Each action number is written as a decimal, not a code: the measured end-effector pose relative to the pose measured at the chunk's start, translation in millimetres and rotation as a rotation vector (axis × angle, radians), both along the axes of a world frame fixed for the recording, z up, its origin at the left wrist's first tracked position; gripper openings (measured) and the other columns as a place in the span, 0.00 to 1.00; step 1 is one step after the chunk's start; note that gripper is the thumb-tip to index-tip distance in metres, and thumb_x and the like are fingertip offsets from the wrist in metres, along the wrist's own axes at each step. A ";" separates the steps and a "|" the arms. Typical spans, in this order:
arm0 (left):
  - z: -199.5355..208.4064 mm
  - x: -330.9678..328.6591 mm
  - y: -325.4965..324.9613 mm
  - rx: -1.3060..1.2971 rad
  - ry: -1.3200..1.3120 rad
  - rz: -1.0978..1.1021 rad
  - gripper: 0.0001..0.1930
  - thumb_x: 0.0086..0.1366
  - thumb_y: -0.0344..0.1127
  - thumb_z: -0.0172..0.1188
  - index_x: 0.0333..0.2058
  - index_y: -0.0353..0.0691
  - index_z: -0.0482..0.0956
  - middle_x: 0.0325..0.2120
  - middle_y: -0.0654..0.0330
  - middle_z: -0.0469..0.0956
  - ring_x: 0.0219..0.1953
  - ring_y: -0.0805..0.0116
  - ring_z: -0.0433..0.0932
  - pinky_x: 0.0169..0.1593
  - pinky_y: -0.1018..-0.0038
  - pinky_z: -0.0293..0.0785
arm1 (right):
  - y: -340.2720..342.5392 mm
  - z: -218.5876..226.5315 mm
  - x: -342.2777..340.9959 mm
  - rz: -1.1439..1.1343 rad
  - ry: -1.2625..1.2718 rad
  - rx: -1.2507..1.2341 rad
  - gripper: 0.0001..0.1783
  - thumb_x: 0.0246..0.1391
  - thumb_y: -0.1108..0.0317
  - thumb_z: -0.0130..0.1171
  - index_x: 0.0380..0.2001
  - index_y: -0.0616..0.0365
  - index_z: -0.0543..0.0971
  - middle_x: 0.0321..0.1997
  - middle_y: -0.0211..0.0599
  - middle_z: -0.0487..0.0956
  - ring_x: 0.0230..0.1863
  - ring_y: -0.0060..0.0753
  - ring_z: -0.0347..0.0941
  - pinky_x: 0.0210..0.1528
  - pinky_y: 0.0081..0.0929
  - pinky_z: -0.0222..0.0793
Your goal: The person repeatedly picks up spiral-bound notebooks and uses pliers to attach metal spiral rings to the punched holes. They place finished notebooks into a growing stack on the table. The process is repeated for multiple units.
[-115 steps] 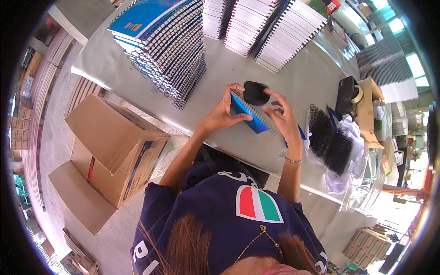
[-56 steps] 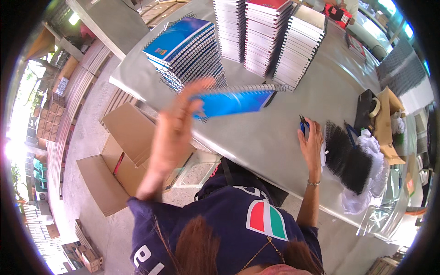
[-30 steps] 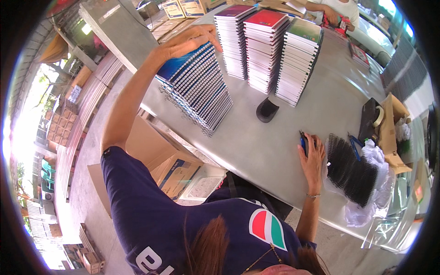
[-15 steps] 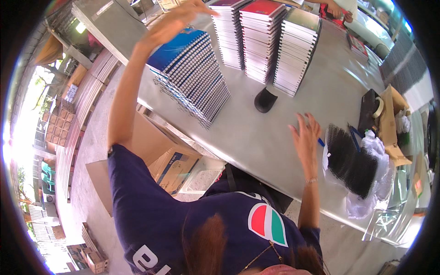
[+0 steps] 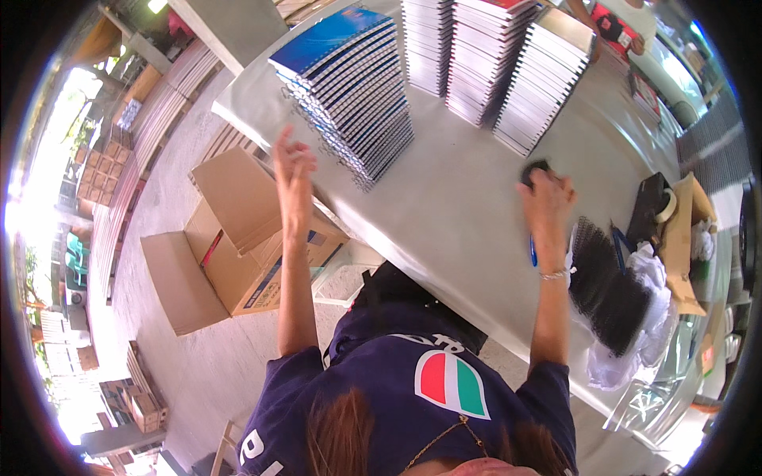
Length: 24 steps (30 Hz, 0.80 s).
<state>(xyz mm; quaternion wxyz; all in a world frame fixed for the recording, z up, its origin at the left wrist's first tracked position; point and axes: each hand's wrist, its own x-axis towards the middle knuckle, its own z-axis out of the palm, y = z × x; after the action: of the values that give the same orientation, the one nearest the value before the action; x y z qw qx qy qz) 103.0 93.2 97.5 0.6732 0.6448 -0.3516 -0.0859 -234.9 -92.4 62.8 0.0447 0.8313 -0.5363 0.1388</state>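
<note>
My right hand [image 5: 548,202] has its fingers curled over a small black curved piece [image 5: 535,168], which mostly hides behind them. Beside that wrist shows a slim blue thing [image 5: 533,251]; whether it lies on the table or is held, I cannot tell. My left hand [image 5: 294,170] hovers with fingers apart and nothing in it, just left of a tall stack of blue-covered spiral notebooks [image 5: 337,38]. Loose wire coils stick out along the stack's left side. Farther back stand a red-topped notebook stack [image 5: 488,59], a pale-topped one [image 5: 548,75] and another [image 5: 427,47].
Black spiral coils [image 5: 609,289] lie on crumpled white plastic [image 5: 627,365] at right, near blue-handled pliers [image 5: 619,247] and a tape roll [image 5: 665,206]. An open cardboard box [image 5: 230,246] stands below the table's left edge. Another person's hand [image 5: 635,44] is at the far right.
My left hand has come down from above the notebook stacks to the near side of the blue stack. My right hand has reached forward onto the black curved piece, which has shifted right.
</note>
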 end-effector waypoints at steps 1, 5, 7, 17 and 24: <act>-24.5 6.4 0.0 0.105 0.061 -0.033 0.30 0.67 0.29 0.52 0.67 0.38 0.60 0.44 0.55 0.70 0.42 0.68 0.71 0.49 0.70 0.72 | -3.1 0.1 -15.0 -0.086 0.070 0.029 0.23 0.53 0.57 0.67 0.50 0.55 0.77 0.54 0.45 0.78 0.57 0.52 0.69 0.55 0.50 0.63; -90.5 30.1 -20.1 0.394 -0.124 -0.025 0.35 0.61 0.27 0.60 0.66 0.37 0.59 0.48 0.48 0.72 0.47 0.59 0.74 0.52 0.65 0.73 | -10.5 -6.8 -3.2 -0.086 0.086 -0.113 0.31 0.58 0.58 0.63 0.63 0.55 0.69 0.61 0.52 0.73 0.63 0.58 0.66 0.61 0.57 0.60; -107.0 39.6 -25.9 0.462 -0.130 -0.028 0.36 0.57 0.25 0.65 0.64 0.35 0.62 0.50 0.46 0.72 0.50 0.54 0.74 0.54 0.63 0.73 | -14.9 -15.3 37.6 0.027 0.098 -0.104 0.30 0.59 0.60 0.61 0.62 0.56 0.69 0.61 0.53 0.73 0.63 0.56 0.67 0.61 0.58 0.61; -82.5 81.7 -50.4 0.634 -0.166 -0.331 0.25 0.45 0.29 0.76 0.44 0.30 0.80 0.35 0.53 0.84 0.34 0.65 0.82 0.42 0.68 0.77 | -58.4 -73.7 192.1 0.626 -0.518 0.336 0.23 0.53 0.73 0.53 0.53 0.50 0.78 0.54 0.37 0.75 0.59 0.45 0.66 0.66 0.52 0.50; -87.0 75.8 -50.1 0.536 -0.229 -0.339 0.20 0.48 0.24 0.71 0.43 0.31 0.81 0.34 0.53 0.86 0.34 0.67 0.84 0.41 0.69 0.78 | -44.2 -91.5 206.0 0.518 -0.560 0.226 0.21 0.51 0.78 0.49 0.49 0.57 0.79 0.51 0.39 0.76 0.57 0.45 0.66 0.66 0.49 0.48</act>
<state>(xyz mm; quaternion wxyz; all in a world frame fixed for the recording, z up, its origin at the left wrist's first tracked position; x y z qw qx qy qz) 178.9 43.1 10.6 0.4121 0.7365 -0.4922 -0.2131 -28.9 -136.6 -28.7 -0.2314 0.8687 -0.3125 0.3070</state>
